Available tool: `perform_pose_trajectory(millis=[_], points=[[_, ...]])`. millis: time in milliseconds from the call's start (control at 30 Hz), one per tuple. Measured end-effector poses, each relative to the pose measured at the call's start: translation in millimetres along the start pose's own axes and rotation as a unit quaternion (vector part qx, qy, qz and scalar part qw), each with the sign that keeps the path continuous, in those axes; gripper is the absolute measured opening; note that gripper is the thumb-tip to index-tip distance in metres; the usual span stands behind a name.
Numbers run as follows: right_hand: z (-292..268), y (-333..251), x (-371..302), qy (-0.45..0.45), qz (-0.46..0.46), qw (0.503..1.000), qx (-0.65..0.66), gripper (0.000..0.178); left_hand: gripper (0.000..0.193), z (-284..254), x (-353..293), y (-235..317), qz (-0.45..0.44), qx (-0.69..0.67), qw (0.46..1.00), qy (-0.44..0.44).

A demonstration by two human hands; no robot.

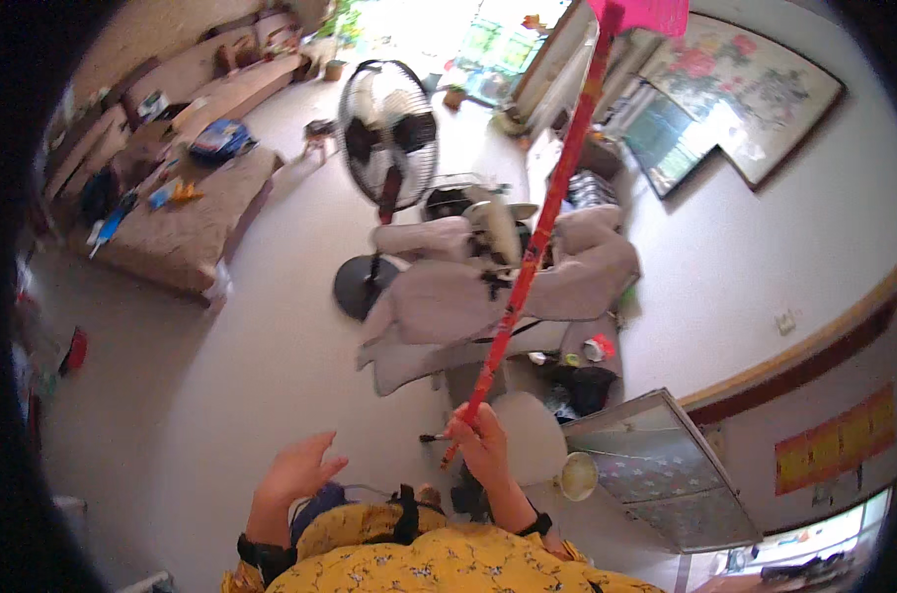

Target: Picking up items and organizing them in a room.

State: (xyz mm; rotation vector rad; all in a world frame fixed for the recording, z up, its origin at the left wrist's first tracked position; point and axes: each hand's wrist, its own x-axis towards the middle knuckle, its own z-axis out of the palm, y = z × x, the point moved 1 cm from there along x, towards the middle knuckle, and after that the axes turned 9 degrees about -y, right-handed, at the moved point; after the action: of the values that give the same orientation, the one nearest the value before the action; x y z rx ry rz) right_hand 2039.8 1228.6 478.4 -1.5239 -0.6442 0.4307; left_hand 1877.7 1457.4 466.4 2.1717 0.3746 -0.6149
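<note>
My right hand (483, 445) is closed around the lower part of a long red patterned pole (542, 237). The pole slants up and to the right, ending in a flat pink head (651, 14) that the upper picture edge cuts off, so I cannot tell its exact kind. My left hand (295, 468) is held off to the left with its fingers apart and nothing in it. Beyond the right hand stands a scooter draped with a grey-pink padded cover (448, 301); the pole passes in front of it.
A black standing fan (389, 135) rises behind the scooter's left side, on a round base (363, 288). At the far left, a brown sofa (177, 237) carries bags and clutter. Framed pictures (755, 109) hang on the right wall, and a glass-topped table (661, 465) is at the lower right.
</note>
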Motion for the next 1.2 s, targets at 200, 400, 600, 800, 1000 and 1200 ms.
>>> perform_pose_trajectory(millis=[200,400,600,800,1000,1200], points=[[134,-16,71,-0.134,0.062,0.987,0.065,0.004,0.056,-76,-42,-74,-0.053,-0.047,0.996,0.057],[188,2,134,-0.196,0.087,0.977,-0.005,0.006,0.052,-117,-38,-125,-0.055,-0.055,0.991,0.107],[218,6,225,-0.229,0.090,0.969,-0.023,0.009,0.051,-199,11,-126,-0.023,-0.109,0.985,0.130],[229,15,330,-0.231,-0.015,0.969,-0.089,0.011,0.047,-299,90,-98,0.125,-0.250,0.939,0.199],[241,10,426,-0.216,-0.129,0.941,-0.226,0.010,0.047,-396,159,-79,0.251,-0.375,0.852,0.266],[276,38,515,-0.174,-0.129,0.944,-0.247,0.014,0.039,-481,225,-114,0.275,-0.387,0.845,0.246]])
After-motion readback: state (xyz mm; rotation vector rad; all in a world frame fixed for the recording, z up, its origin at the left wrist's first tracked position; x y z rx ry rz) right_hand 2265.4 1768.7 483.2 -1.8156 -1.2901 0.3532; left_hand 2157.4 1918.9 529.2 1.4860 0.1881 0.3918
